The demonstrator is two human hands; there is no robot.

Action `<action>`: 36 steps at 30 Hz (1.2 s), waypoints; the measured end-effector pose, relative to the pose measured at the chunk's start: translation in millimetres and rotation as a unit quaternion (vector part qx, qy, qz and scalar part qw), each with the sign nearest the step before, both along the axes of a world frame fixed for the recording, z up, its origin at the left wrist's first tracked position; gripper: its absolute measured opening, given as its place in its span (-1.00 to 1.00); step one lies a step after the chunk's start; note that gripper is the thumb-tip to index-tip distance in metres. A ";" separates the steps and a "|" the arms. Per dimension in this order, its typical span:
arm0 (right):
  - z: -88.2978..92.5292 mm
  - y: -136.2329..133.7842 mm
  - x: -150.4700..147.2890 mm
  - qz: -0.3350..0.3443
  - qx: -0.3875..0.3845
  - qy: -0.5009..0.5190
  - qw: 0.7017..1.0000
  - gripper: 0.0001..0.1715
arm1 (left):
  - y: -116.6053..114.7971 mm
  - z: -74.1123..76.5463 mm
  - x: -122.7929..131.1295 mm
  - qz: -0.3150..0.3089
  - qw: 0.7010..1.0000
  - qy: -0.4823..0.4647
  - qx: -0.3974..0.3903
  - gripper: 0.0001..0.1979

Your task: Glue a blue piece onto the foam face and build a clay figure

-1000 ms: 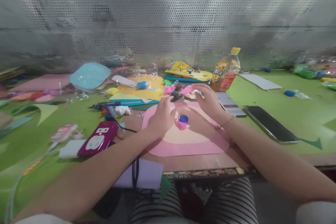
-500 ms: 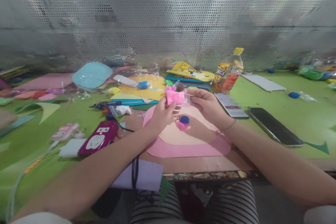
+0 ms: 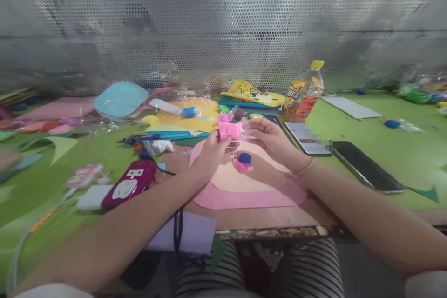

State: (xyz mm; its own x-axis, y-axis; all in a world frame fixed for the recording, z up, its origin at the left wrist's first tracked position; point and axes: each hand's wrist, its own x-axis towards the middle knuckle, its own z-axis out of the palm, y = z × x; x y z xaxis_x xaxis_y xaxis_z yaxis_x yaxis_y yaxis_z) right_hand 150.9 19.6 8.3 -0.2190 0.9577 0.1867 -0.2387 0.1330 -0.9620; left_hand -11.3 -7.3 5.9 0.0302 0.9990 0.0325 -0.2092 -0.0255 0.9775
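My left hand point(image 3: 213, 154) grips a bright pink lump of modelling clay point(image 3: 230, 130) in a clear plastic wrapper, thumb across its lower edge. At the lump's right end, my right hand point(image 3: 270, 138) pinches the clear, crumpled end of that wrapper point(image 3: 246, 126). Both hands are raised over a cream paper sheet point(image 3: 254, 181) that lies on a larger pink sheet point(image 3: 223, 200). Below the hands, a small figure point(image 3: 243, 163) of dark blue and pink clay rests on the cream sheet.
To the right lie two phones, one with a lit screen point(image 3: 303, 138) and one dark point(image 3: 366, 167), near a drink bottle point(image 3: 303, 91). A purple power strip point(image 3: 131, 184) with cables sits at left. Behind are a yellow cartoon cutout point(image 3: 253, 93), a blue disc point(image 3: 120, 99) and wrapped clay point(image 3: 189, 112).
The view has shifted very slightly. Both hands keep hold of the wrapped pink clay, and its clear wrapper end now shows more plainly between them.
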 end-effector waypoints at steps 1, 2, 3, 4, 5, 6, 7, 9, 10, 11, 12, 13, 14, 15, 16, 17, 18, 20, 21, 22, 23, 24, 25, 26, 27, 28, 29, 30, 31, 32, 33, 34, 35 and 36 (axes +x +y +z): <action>0.2 -0.3 -0.4 0.000 -0.005 0.000 1.000 -0.73 | -0.3 0.3 0.0 0.004 1.000 0.003 0.005 -0.88; 0.2 -0.2 -0.5 0.000 -0.010 -0.001 1.000 -0.73 | -0.6 0.5 0.0 0.005 1.000 0.004 0.009 -0.88; 0.0 0.2 -0.5 0.000 -0.013 -0.005 1.000 -0.73 | -0.9 0.6 0.0 0.006 1.000 0.005 0.012 -0.88; -0.5 0.8 -0.4 -0.001 -0.013 -0.013 1.000 -0.72 | -1.1 0.6 0.0 0.004 1.000 0.005 0.014 -0.88; -1.2 1.6 -0.3 -0.004 -0.011 -0.024 1.000 -0.71 | -1.2 0.4 0.0 0.001 1.000 0.006 0.014 -0.88; -2.1 2.5 -0.2 -0.008 -0.005 -0.034 0.999 -0.69 | -1.2 0.2 0.1 -0.004 1.000 0.009 0.014 -0.87; -3.1 3.4 -0.2 -0.012 0.001 -0.044 0.999 -0.67 | -1.2 -0.2 0.1 -0.009 1.000 0.015 0.015 -0.86; -5.2 4.8 -0.4 -0.022 0.017 -0.055 0.998 -0.66 | -0.9 -1.2 0.1 -0.016 0.999 0.028 0.019 -0.83; -6.1 5.4 -0.5 -0.026 0.027 -0.057 0.998 -0.67 | -0.8 -1.6 0.1 -0.018 0.999 0.034 0.019 -0.81; -6.8 5.7 -0.6 -0.030 0.038 -0.060 0.997 -0.70 | -0.7 -2.0 0.1 -0.019 0.999 0.037 0.018 -0.80; -7.4 6.0 -0.5 -0.033 0.051 -0.066 0.996 -0.72 | -0.7 -2.1 0.1 -0.018 0.999 0.038 0.018 -0.78; -7.7 6.2 -0.4 -0.036 0.067 -0.073 0.994 -0.74 | -0.8 -2.0 0.1 -0.014 0.999 0.037 0.020 -0.77; -7.8 6.3 -0.1 -0.042 0.084 -0.082 0.992 -0.74 | -1.1 -1.7 0.0 -0.010 0.999 0.035 0.023 -0.76; -7.6 6.3 0.2 -0.049 0.103 -0.093 0.989 -0.75 | -1.5 -1.2 0.0 -0.006 0.999 0.032 0.027 -0.75; -7.1 6.1 0.5 -0.057 0.122 -0.107 0.985 -0.77 | -2.0 -0.5 0.0 -0.004 0.999 0.028 0.031 -0.75; -6.4 5.6 0.8 -0.066 0.141 -0.123 0.980 -0.80 | -2.6 0.2 0.0 -0.003 0.999 0.025 0.032 -0.76; -5.5 4.9 0.9 -0.074 0.156 -0.139 0.975 -0.83 | -3.0 0.7 -0.1 -0.004 0.999 0.020 0.031 -0.78; -3.6 3.0 0.9 -0.084 0.171 -0.166 0.968 -0.89 | -3.1 1.1 -0.4 -0.007 1.000 0.008 0.026 -0.80; -2.8 2.0 0.8 -0.087 0.169 -0.173 0.966 -0.90 | -2.7 0.8 -0.7 -0.009 1.000 0.001 0.024 -0.80; -2.3 1.2 0.8 -0.087 0.164 -0.176 0.967 -0.90 | -2.1 0.2 -1.1 -0.008 1.000 -0.007 0.024 -0.80; -2.2 0.7 0.9 -0.088 0.156 -0.177 0.968 -0.88 | -1.4 -0.6 -1.6 -0.008 1.000 -0.015 0.025 -0.80; -2.6 0.5 1.2 -0.087 0.149 -0.178 0.969 -0.85 | -0.5 -1.6 -2.2 -0.007 0.999 -0.021 0.026 -0.79; -3.3 0.8 1.5 -0.085 0.143 -0.178 0.970 -0.84 | 0.4 -2.5 -2.7 -0.005 0.999 -0.027 0.027 -0.77; -4.3 1.3 2.0 -0.082 0.139 -0.178 0.971 -0.82 | 1.2 -3.5 -3.3 -0.005 0.999 -0.032 0.028 -0.76; -5.4 2.0 2.5 -0.079 0.138 -0.177 0.971 -0.80 | 1.9 -4.3 -3.8 -0.007 0.999 -0.036 0.028 -0.75; -6.4 2.8 3.0 -0.074 0.138 -0.175 0.972 -0.78 | 2.5 -5.0 -4.3 -0.011 0.999 -0.039 0.026 -0.75; -7.3 3.4 3.3 -0.069 0.139 -0.173 0.973 -0.77 | 3.0 -5.5 -4.7 -0.016 0.999 -0.042 0.023 -0.74; -7.9 3.8 3.6 -0.065 0.140 -0.170 0.973 -0.75 | 3.4 -5.9 -5.2 -0.021 0.999 -0.044 0.021 -0.74; -8.2 4.0 3.7 -0.060 0.141 -0.167 0.974 -0.73 | 3.9 -6.2 -5.6 -0.029 0.998 -0.046 0.018 -0.73; -8.2 4.0 3.8 -0.056 0.141 -0.164 0.975 -0.71 | 4.3 -6.3 -6.0 -0.035 0.998 -0.048 0.016 -0.72; -8.0 3.8 3.9 -0.050 0.141 -0.162 0.975 -0.70 | 4.6 -6.3 -6.3 -0.040 0.998 -0.051 0.014 -0.72; -7.5 3.5 3.9 -0.044 0.142 -0.164 0.975 -0.69 | 5.0 -6.1 -6.6 -0.046 0.997 -0.053 0.012 -0.72; -7.0 3.2 4.1 -0.039 0.144 -0.168 0.974 -0.70 | 5.2 -5.7 -6.8 -0.053 0.997 -0.053 0.010 -0.73; -6.3 2.8 4.3 -0.038 0.148 -0.176 0.972 -0.71 | 5.3 -5.1 -7.0 -0.057 0.997 -0.053 0.007 -0.74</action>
